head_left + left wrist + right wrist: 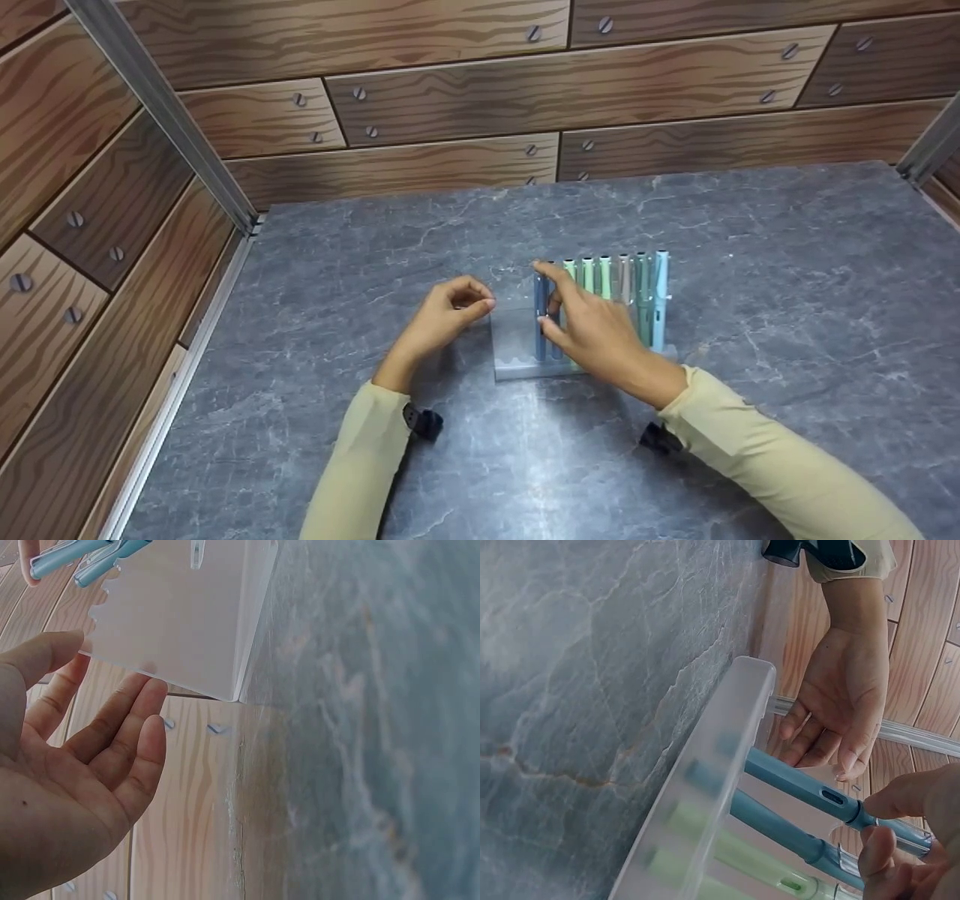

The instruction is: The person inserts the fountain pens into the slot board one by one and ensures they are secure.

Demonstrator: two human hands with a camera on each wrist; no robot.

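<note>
A frosted, see-through pen stand (514,334) is on the table and holds a row of several pens. At its left upper corner, my left hand (446,319) pinches the edge between thumb and index finger; its other fingers lie loosely curled beside the panel (180,622). My right hand (600,322) reaches over the row and pinches the leftmost blue pen (802,787) near its upper end. That pen's lower end sits behind the stand's front lip (746,690). A second blue pen (772,825) stands beside it. The right hand hides parts of the middle pens in the head view.
Light green pens (606,274), a brownish pen (625,277), a dark green pen (643,319) and a light blue pen (661,292) fill the stand rightward. The grey marbled table (787,300) meets wood-patterned walls (450,105) at the back and left.
</note>
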